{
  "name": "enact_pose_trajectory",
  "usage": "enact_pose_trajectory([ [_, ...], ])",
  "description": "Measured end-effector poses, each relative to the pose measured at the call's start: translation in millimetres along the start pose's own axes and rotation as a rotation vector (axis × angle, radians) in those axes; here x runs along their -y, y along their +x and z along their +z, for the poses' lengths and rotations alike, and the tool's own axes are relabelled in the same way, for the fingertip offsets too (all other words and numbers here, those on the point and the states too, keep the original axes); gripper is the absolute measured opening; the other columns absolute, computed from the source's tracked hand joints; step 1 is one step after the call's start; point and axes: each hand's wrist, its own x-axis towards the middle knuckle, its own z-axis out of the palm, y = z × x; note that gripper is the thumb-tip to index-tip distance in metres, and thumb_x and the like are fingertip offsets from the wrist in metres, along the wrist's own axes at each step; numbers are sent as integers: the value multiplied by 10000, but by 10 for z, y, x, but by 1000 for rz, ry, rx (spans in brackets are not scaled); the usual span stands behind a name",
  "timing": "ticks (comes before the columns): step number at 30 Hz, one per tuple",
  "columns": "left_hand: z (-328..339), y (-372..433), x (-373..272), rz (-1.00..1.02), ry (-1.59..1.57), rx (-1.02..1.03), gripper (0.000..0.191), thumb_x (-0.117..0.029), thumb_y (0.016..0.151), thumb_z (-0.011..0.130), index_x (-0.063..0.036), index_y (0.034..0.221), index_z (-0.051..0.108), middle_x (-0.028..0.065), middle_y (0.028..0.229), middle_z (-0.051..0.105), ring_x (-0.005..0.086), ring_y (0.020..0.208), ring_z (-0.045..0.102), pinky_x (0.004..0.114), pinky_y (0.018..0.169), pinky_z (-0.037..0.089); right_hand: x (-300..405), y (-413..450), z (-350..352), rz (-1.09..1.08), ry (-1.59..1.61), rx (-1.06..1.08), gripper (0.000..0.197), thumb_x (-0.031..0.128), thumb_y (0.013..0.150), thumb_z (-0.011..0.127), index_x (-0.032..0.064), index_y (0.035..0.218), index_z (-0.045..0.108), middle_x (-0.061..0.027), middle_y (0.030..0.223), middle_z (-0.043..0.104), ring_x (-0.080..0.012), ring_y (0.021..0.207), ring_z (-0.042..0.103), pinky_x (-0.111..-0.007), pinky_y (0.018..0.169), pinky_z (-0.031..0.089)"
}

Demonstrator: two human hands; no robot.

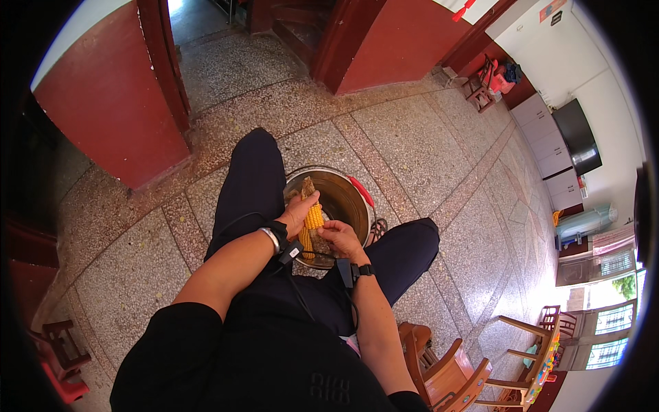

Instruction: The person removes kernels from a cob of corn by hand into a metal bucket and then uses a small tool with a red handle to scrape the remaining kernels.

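Observation:
Between my knees stands a round metal pot [355, 216] with a red handle grip [362, 190]. Above it, my left hand [297, 213] grips a partly shelled corn cob [313, 216]. The cob's far end is bare and brown, while yellow kernels cover the nearer part. My right hand [341, 238] has its thumb and fingertips on the near end of that cob. More yellow corn [307, 243] shows beneath my hands, at the near side of the pot. My wrists hide part of the pot's inside.
Cables [296, 280] run between the devices strapped to my wrists. A wooden chair [448, 376] stands close behind on the right, near a wooden table [540, 360]. Red stools [62, 355] are at lower left. Red-painted walls [110, 113] flank a doorway ahead.

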Motion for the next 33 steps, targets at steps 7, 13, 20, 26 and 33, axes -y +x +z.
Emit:
enact_pose_trajectory([
  [7,-8,1,-13,-21,17,7,338,-352,860,643,-83,1030,528,41,842,561,157,731,565,298,624,482,-33,14,3,-33,1,-1,260,119,780,734,71,987,584,24,826,598,-73,662,554,-207,515,408],
  [13,1,-21,-25,-22,20,7,331,-354,859,643,-83,1013,531,38,838,561,153,731,563,294,624,478,41,-55,32,-31,-35,-19,261,143,775,744,75,971,586,28,802,588,-72,620,535,-202,465,372],
  [20,2,-6,-15,-18,19,-1,329,-347,862,640,-81,1023,531,40,842,560,156,748,566,297,643,481,19,-31,26,-24,-5,-26,258,152,774,746,78,964,589,29,796,584,-72,618,530,-205,474,374],
  [26,-17,8,-14,-51,26,0,331,-343,865,638,-81,1034,528,43,857,561,158,767,568,299,647,483,-7,-7,21,-36,-4,-30,258,142,773,748,70,964,591,20,805,587,-80,631,542,-209,488,391],
  [33,0,-9,-19,-39,15,3,342,-349,867,635,-81,1047,520,46,852,563,162,752,569,299,646,484,-27,13,9,-56,9,-24,255,128,777,743,59,971,594,15,817,595,-83,655,562,-208,495,402],
])
